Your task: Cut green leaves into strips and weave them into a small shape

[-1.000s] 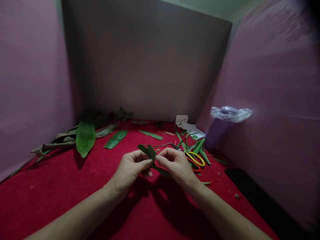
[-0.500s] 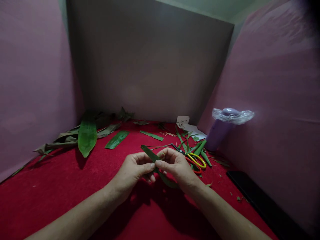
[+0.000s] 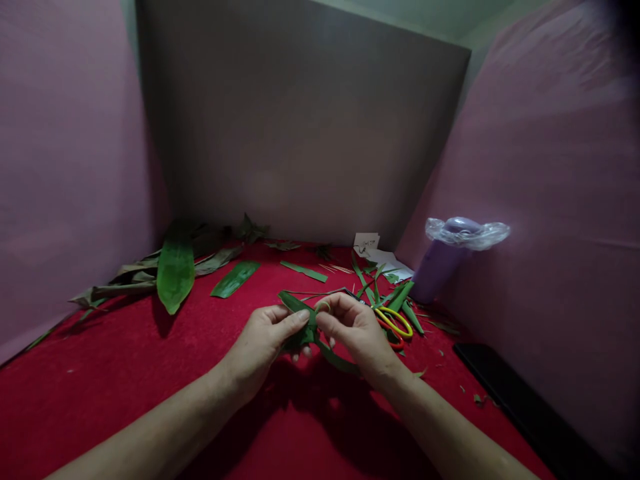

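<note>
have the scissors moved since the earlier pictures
No. Against the purple container, the scissors lie in the same place; the whole view has merely shifted slightly.

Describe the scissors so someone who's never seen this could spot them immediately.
On the red surface, find the right hand. The scissors lie to its right, partly behind it, beside cut leaf strips. Their yellow and red handles stand out against the green.

One left hand (image 3: 274, 333) and one right hand (image 3: 356, 331) are showing, alongside one pair of scissors (image 3: 409, 329), one purple container (image 3: 440, 270) and one black slab (image 3: 523, 407). Pieces in the held leafwork (image 3: 334, 357) and scattered leaf scraps (image 3: 403, 296) are defying a reliable count.
</note>
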Motion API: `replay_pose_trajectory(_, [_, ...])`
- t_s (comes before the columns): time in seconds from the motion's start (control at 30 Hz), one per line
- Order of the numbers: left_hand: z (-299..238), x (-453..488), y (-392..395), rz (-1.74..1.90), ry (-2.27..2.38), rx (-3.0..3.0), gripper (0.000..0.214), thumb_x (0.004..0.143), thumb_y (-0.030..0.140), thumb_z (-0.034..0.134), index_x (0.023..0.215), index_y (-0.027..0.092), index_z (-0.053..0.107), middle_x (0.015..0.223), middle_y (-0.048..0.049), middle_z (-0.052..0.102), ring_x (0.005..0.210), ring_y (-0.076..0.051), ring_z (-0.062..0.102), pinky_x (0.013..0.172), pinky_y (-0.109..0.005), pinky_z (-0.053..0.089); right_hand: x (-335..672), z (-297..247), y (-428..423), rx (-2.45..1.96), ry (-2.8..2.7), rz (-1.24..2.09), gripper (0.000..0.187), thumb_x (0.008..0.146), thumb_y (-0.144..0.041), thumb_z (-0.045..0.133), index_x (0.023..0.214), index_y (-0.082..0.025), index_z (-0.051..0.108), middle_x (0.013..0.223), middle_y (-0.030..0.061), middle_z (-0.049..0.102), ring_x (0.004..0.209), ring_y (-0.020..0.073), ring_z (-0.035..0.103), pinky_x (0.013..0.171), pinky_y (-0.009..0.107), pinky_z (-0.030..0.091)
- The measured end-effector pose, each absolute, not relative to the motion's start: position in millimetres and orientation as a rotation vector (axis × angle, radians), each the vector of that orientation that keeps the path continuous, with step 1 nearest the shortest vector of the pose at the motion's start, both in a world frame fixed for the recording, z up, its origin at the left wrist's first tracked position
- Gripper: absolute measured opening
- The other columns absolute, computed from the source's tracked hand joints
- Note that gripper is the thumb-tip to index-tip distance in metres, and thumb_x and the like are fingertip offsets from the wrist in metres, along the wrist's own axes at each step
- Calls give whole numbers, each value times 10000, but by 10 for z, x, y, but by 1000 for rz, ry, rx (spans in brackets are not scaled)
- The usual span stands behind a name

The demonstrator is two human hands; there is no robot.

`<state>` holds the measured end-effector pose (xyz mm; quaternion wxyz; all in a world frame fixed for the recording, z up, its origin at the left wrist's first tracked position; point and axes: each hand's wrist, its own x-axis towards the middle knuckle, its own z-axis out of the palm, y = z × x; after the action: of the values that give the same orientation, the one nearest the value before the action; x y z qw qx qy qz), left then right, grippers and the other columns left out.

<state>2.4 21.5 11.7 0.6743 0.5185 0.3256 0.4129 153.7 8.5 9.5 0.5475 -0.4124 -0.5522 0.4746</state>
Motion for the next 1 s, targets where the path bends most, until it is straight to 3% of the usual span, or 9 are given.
replay_pose_trajectory(0.1, [107, 18, 211, 925, 730, 1176, 230, 775, 324, 595, 798, 102, 652, 675, -51, 650, 515, -97, 574, 470, -185, 410, 1559, 96, 93, -981, -1310, 1080, 250, 739, -403, 623, 723, -163, 555, 600, -41, 491, 503, 73, 430, 455, 192, 360])
replay_pose_trajectory(0.3, [39, 21, 221, 987, 687, 1170, 218, 770, 313, 603, 807, 104, 650, 671, -48, 641, 551, -128, 581, 538, -251, 467, 1561, 83, 94, -1012, -1313, 999, 225, 744, -356, 629, 670, -159, 551, 549, -48, 486, 482, 72, 418, 468, 200, 353])
replay_pose_trajectory(0.5, [39, 42, 220, 1020, 710, 1115, 171, 752, 277, 624, 796, 113, 647, 689, -47, 653, 560, -121, 577, 537, -248, 489, 1558, 75, 94, -1000, -1306, 972, 219, 742, -346, 632, 664, -157, 555, 554, -43, 501, 483, 74, 427, 467, 200, 355])
replay_pose_trajectory(0.67, [49, 53, 227, 1067, 712, 1114, 164, 751, 266, 623, 804, 112, 643, 680, -39, 645, 572, -123, 579, 528, -242, 495, 1534, 65, 95, -1027, -1287, 1051, 245, 707, -380, 662, 732, -158, 561, 595, -41, 525, 472, 67, 434, 441, 190, 349])
replay_pose_trajectory(0.83, [44, 53, 215, 1093, 718, 1144, 177, 746, 281, 631, 770, 106, 638, 680, -49, 653, 604, -146, 599, 533, -252, 500, 1481, 36, 54, -984, -1258, 1199, 249, 654, -349, 710, 726, -166, 559, 624, -25, 579, 546, 100, 525, 547, 228, 423])
replay_pose_trajectory(1.0, [35, 66, 186, 1067, 691, 1086, 200, 730, 292, 641, 845, 128, 637, 744, -51, 668, 666, -164, 609, 644, -310, 506, 1494, 39, 52, -1013, -1220, 1156, 233, 628, -326, 715, 700, -165, 564, 601, -34, 539, 536, 90, 475, 539, 222, 393])
